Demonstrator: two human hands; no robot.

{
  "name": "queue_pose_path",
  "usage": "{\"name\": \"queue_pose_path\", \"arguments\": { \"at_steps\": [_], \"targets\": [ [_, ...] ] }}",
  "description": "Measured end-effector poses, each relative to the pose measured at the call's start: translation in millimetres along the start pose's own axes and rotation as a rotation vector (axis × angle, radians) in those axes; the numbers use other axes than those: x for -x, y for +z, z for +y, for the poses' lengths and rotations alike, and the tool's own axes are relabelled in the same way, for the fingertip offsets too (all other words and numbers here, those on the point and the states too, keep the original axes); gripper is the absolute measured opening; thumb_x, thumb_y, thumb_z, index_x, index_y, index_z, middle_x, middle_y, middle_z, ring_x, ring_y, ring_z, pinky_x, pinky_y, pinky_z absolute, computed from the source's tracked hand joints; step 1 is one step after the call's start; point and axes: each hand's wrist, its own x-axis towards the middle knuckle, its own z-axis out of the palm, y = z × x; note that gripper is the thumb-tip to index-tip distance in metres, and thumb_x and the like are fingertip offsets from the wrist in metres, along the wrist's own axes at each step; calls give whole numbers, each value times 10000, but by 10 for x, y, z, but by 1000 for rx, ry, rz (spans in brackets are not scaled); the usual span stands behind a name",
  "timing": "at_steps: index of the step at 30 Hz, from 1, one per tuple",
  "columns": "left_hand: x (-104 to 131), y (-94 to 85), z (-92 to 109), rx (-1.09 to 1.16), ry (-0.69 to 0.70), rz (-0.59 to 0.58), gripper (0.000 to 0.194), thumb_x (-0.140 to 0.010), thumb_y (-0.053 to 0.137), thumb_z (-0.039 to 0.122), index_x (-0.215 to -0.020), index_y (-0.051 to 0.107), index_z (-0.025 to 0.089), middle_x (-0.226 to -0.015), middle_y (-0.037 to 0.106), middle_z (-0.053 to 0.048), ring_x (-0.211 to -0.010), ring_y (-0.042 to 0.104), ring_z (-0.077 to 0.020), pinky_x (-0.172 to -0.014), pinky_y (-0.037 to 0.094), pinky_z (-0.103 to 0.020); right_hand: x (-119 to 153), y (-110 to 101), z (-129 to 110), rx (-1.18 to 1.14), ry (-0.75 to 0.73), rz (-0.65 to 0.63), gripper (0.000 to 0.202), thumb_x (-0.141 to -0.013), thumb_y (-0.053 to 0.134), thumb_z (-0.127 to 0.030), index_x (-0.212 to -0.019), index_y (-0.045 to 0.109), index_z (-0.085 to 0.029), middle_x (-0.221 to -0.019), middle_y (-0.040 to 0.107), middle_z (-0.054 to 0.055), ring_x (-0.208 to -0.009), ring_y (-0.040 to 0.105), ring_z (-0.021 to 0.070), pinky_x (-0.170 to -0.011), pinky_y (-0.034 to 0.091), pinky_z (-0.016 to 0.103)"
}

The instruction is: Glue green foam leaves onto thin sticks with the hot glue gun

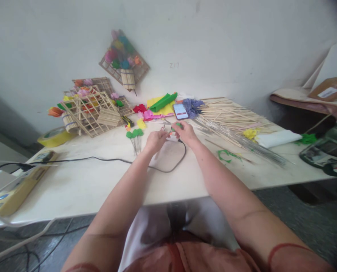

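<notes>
Over the middle of the table my left hand (156, 141) and my right hand (187, 133) nearly meet, fingers pinched. My right hand holds a small green paper piece (179, 125). My left hand is closed on something small that I cannot make out, with a bit of orange and silver between the hands. A black cable (168, 171) loops on the table and ends under my right hand; what it leads to is mostly hidden. Left of my left hand lie several wire stems with green paper tops (134, 133).
Coloured crepe paper (161, 102), a phone (180, 112), wooden sticks (227, 115) and thin wires (242, 140) lie at the back and right. Bamboo lattices with paper flowers (93, 111), yellow tape (55, 137) and a power strip (17, 189) are on the left. Green scraps (225, 155) lie right.
</notes>
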Motion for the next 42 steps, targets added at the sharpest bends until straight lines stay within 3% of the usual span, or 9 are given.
{"name": "queue_pose_path", "arguments": {
  "at_steps": [8,17,21,25,30,34,38,42],
  "targets": [
    [-13,-3,-29,32,-16,9,346,-814,436,380,-779,690,148,-554,578,-21,-603,526,-138,-557,352,-223,-16,-15,45,-142,-24,-84,453,-666,640,-516,-952,572,-170,-651,551,-23,-493,528,100,-423,460,227],
    [-26,-6,-53,44,-2,16,343,-812,441,387,-758,684,151,-540,559,-17,-579,500,-130,-544,332,-220,-11,-43,20,-167,-11,-77,545,-692,609,-541,-1077,572,-157,-654,581,-8,-511,533,101,-472,471,227],
    [-19,-8,-46,121,-28,25,324,-797,464,383,-731,671,142,-490,495,4,-511,442,-111,-519,312,-222,6,-97,-29,-159,-45,-35,523,-713,565,-560,-1073,585,-180,-947,632,64,-673,580,128,-512,478,225],
    [12,-30,-46,364,-100,-71,313,-778,504,392,-754,651,116,-464,419,36,-435,343,-70,-463,260,-212,7,-159,-55,-83,-151,-93,472,-676,639,-473,-1071,596,-217,-1153,583,63,-903,567,163,-654,489,248],
    [56,-99,-43,705,-211,-303,253,-770,540,347,-833,608,112,-463,381,56,-378,232,-37,-390,127,-198,-21,-179,-43,-135,-187,-214,377,-618,701,-358,-947,633,-186,-904,640,27,-860,573,153,-779,460,298],
    [73,-146,-23,857,-342,-486,179,-767,548,291,-836,572,128,-447,341,66,-352,199,-35,-366,80,-192,-32,-196,-41,-124,-218,-212,230,-604,710,-317,-763,631,-171,-831,632,15,-815,571,136,-783,444,284],
    [77,-145,-10,908,-409,-527,152,-759,562,274,-829,560,139,-452,333,68,-344,181,-29,-360,59,-183,-21,-218,-51,-83,-171,-240,249,-601,710,-344,-762,625,-175,-821,638,19,-730,571,131,-693,462,272],
    [79,-121,0,859,-378,-474,150,-767,550,276,-820,570,137,-436,323,68,-347,191,-34,-361,69,-191,-17,-214,-64,-55,-137,-232,266,-600,705,-342,-791,632,-172,-673,613,-13,-596,541,110,-610,449,257]
  ]
}}
